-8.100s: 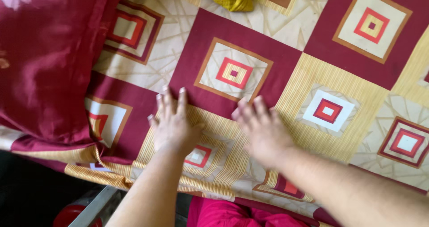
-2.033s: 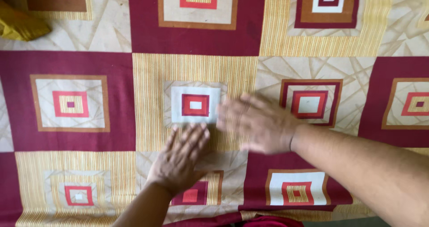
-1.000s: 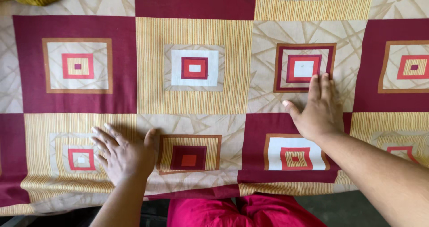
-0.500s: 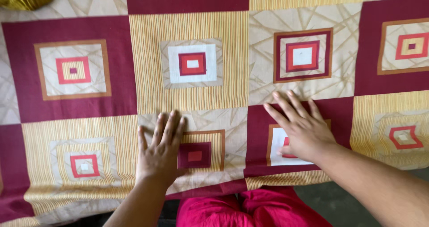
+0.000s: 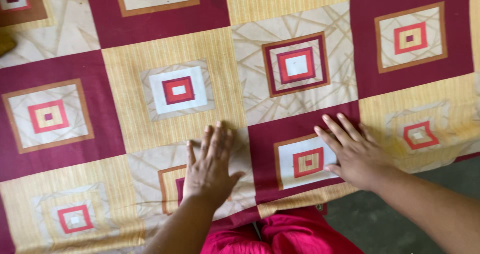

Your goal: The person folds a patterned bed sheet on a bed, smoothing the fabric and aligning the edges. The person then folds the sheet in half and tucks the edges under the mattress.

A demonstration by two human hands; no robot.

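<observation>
A bedsheet patterned with maroon, yellow and cream squares lies spread flat and fills most of the view. My left hand rests palm down on a cream square near the sheet's near edge, fingers apart. Flat on the sheet too, my right hand lies at the border of a maroon square and a yellow striped one, fingers spread. Neither hand holds anything.
The sheet's near edge hangs over the side in front of me. Bright pink clothing shows at the bottom centre. Grey floor is visible at the bottom right. A bit of yellow cloth peeks in at the left edge.
The view has swung to the right and tilted, so the floor now shows. Both hands have slid rightwards across the sheet, staying flat on it.
</observation>
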